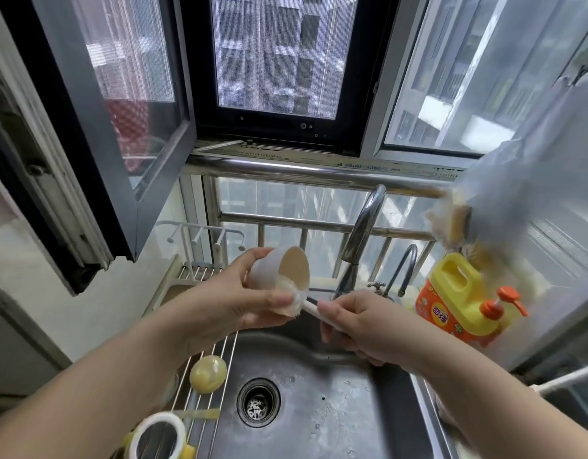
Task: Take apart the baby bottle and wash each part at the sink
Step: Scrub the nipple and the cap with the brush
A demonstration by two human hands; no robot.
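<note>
Head view first, and we count two bare hands over one steel sink (369, 412). Our left hand (226, 303) grips one white bottle cap (276, 268), fingers curled round its outer wall, with the open mouth turned up and to the right so its tan inside shows. Our right hand (359, 326) is closed round the white handle of one bottle brush (306, 304), whose pale bristled head touches the lower rim of the cap. Both are held in the air above the basin, in front of the taps.

We count two taps: one tall curved faucet (362, 233) and one smaller faucet (402, 270) just right of it. One round drain (258, 402) sits in the wet sink floor. One wire rack (203, 385) runs along the sink's left edge; on it lie one yellowish, translucent, dome-shaped nipple (208, 374) and, nearer us, one white screw ring (160, 437) with a yellow part beneath it that we cannot identify. One yellow detergent jug (461, 303) with an orange pump stands right of the taps.
</note>
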